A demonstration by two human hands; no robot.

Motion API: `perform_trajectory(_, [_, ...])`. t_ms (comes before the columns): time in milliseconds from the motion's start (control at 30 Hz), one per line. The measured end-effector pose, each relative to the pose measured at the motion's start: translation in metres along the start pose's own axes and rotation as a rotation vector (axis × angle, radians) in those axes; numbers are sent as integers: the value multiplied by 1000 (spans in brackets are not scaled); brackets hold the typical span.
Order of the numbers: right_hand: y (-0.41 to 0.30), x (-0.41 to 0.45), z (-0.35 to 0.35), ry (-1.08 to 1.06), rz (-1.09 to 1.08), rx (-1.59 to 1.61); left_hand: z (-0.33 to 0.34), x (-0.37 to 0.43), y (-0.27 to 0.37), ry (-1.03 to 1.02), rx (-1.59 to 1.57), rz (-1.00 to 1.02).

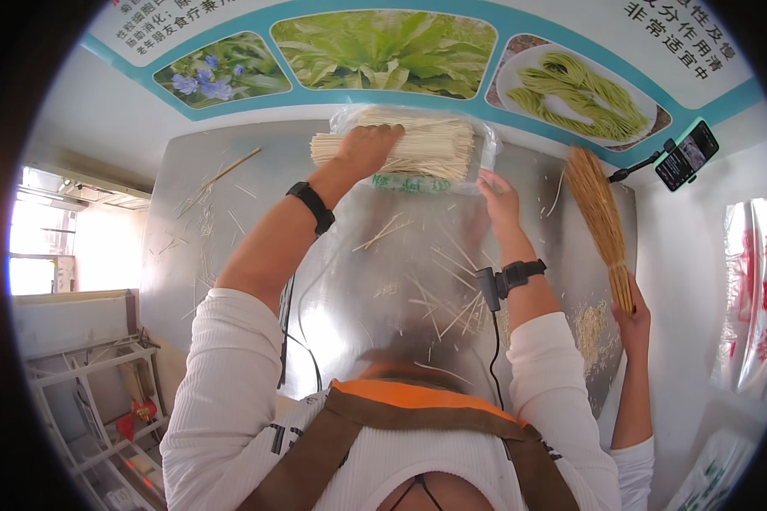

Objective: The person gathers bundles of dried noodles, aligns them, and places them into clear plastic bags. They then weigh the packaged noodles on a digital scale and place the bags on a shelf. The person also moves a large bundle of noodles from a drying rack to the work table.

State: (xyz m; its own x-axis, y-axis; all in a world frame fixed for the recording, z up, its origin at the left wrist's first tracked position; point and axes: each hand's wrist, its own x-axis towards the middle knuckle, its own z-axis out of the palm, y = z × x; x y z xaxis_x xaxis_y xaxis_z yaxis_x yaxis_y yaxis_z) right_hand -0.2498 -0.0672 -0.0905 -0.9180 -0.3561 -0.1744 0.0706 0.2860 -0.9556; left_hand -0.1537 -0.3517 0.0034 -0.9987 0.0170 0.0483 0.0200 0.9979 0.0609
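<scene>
A thick bundle of dried noodles (431,144) lies at the far edge of the metal table (371,281), in a clear plastic bag (415,185) with green writing. My left hand (371,150) rests on top of the noodles, fingers bent over them; how firmly it presses is not clear. At the bag's right end, my right hand (500,198) pinches the plastic between thumb and fingers. Both my wrists wear black straps, the right one with a small cabled device.
Another person's hand (632,319) holds a straw whisk broom (597,211) at the right. Broken noodles (454,319) and crumbs (591,329) are scattered over the table. A phone (687,155) sits on a mount at the back right. Printed plastic bags (754,294) hang further right.
</scene>
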Motion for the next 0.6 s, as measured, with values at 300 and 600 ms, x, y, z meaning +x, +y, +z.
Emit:
perform_trajectory(300, [-10, 6, 25, 255, -231, -253, 51, 42, 12, 157, 56, 79])
perform_trajectory(600, [-76, -18, 6, 109, -56, 338, 44, 5, -2, -11, 103, 158])
